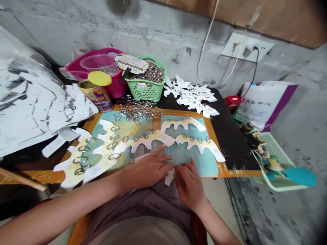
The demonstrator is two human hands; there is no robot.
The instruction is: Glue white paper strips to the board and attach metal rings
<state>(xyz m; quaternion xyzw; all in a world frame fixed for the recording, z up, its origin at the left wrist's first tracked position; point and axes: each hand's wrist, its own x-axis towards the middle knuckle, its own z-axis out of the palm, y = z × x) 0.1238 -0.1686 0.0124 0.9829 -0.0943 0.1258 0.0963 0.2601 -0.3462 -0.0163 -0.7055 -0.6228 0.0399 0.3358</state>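
Observation:
A white scalloped paper-like strip (169,177) lies at the table's near edge, mostly hidden under my hands. My left hand (150,169) rests over it with fingers stretched and spread, the fingertips close to a metal ring. On the other side, my right hand (190,186) pinches the strip between thumb and forefinger near small metal rings, its other fingers raised. Just beyond, a similar strip (153,137) carries several oval metal rings (145,136) along its yellowish edge. More ringed strips lie to the right (201,143) and left (76,158).
Loose rings (138,109) are heaped before a green basket (145,89) full of rings. Nearby stand a pink basket (119,83) and an open can (97,97). White cut pieces pile up at left (30,102) and back right (191,92). A pale green tray (278,146) sits at right.

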